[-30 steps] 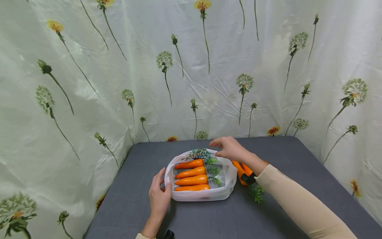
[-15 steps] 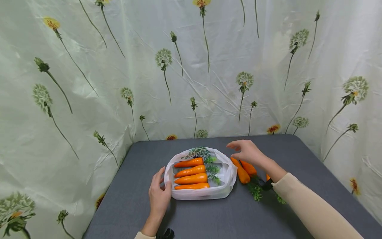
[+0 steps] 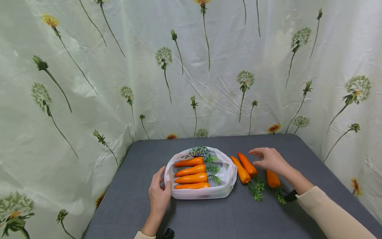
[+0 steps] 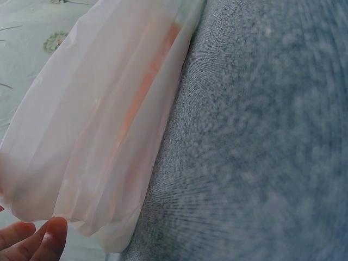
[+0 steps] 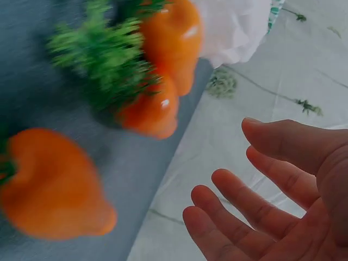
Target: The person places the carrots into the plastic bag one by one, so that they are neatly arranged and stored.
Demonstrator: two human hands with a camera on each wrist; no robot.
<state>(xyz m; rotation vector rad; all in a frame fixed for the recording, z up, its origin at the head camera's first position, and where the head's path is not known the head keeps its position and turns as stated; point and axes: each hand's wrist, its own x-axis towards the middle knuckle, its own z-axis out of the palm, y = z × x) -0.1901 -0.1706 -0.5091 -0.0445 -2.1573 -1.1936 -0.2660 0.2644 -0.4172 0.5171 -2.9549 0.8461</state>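
Observation:
A white plastic bag (image 3: 200, 194) with a leafy tree print lies on the table, its mouth spread wide. Several orange toy-like carrots (image 3: 191, 179) lie in a column inside it, green tops pointing right. My left hand (image 3: 159, 192) holds the bag's left end, thumb nearer me; in the left wrist view its fingertips (image 4: 53, 236) meet the film. My right hand (image 3: 273, 161) hovers over the table with nothing in it, fingers apart in the right wrist view. Beneath it sits a single carrot (image 3: 273, 179), and two carrots (image 3: 247, 165) lie between it and the bag.
The dark grey table (image 3: 203, 219) ends at the back against a pale curtain (image 3: 191, 73) printed with dandelions. The carrots' leafy tops (image 3: 256, 190) spread over the table to the right of the bag.
My right hand has moved from over the bag's right edge further right, past two carrots, uncovering them and the third. My left hand and the bag have stayed put.

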